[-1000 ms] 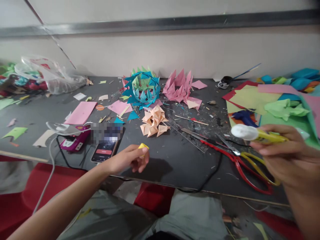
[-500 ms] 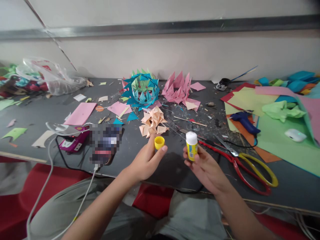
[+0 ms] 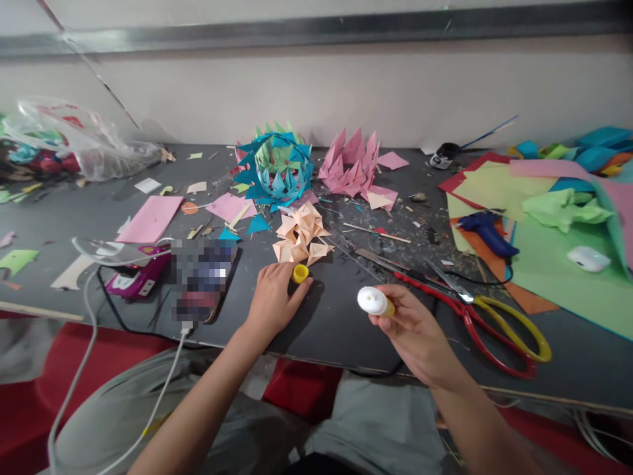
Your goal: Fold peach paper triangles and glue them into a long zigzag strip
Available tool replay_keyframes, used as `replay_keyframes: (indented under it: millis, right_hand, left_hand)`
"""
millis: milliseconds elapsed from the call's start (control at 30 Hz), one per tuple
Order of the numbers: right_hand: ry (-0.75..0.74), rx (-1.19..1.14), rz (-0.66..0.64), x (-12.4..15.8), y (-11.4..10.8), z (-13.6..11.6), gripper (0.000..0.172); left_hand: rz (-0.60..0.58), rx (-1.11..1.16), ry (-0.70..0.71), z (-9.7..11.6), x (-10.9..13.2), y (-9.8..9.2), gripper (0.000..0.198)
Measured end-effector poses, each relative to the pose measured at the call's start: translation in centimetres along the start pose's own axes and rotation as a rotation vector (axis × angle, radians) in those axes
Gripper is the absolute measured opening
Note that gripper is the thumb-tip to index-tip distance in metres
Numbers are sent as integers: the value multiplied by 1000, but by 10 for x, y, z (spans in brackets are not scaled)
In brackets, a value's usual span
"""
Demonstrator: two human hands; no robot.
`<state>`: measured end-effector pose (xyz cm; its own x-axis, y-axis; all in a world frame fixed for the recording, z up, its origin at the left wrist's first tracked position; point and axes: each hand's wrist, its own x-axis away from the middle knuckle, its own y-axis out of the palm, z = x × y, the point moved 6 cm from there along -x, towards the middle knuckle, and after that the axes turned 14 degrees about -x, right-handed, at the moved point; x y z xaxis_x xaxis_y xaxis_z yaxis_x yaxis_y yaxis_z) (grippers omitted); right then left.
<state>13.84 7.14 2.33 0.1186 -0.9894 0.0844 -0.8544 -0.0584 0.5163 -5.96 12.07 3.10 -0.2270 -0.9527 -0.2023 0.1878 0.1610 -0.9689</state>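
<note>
My right hand is closed around an uncapped glue stick, its white tip pointing toward me, above the dark table's front part. My left hand rests low on the table with its fingers pinching the glue stick's yellow cap. Just beyond the cap lies a peach folded-paper piece. Farther back stand a blue and green paper ball and a pink spiky paper piece.
Red and yellow scissors lie right of my right hand. A blue glue gun, coloured paper sheets and a white case sit at the right. A phone on a cable, a pink sheet and a plastic bag are at the left.
My left hand has lowered the yellow cap to the table by the peach piece. My right hand has tilted the glue stick so its white tip faces me.
</note>
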Motion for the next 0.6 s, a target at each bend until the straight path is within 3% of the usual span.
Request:
replay_keyframes:
  millis: [167, 333, 467, 533, 600]
  right_hand:
    - [-65, 40, 19, -1, -5, -3, 29]
    - [-292, -1, 243, 1, -36, -20, 27]
    - [-428, 151, 370, 7, -55, -27, 22]
    - [-438, 226, 362, 7, -56, -26, 21]
    - [-435, 273, 338, 6, -53, -23, 21]
  left_hand:
    - [8, -86, 40, 4, 2, -2, 33]
    - [37, -138, 12, -13, 1, -1, 33]
    - [97, -206, -111, -29, 3, -6, 36]
    - [135, -219, -107, -22, 8, -9, 37]
    - [97, -180, 38, 1, 16, -6, 41]
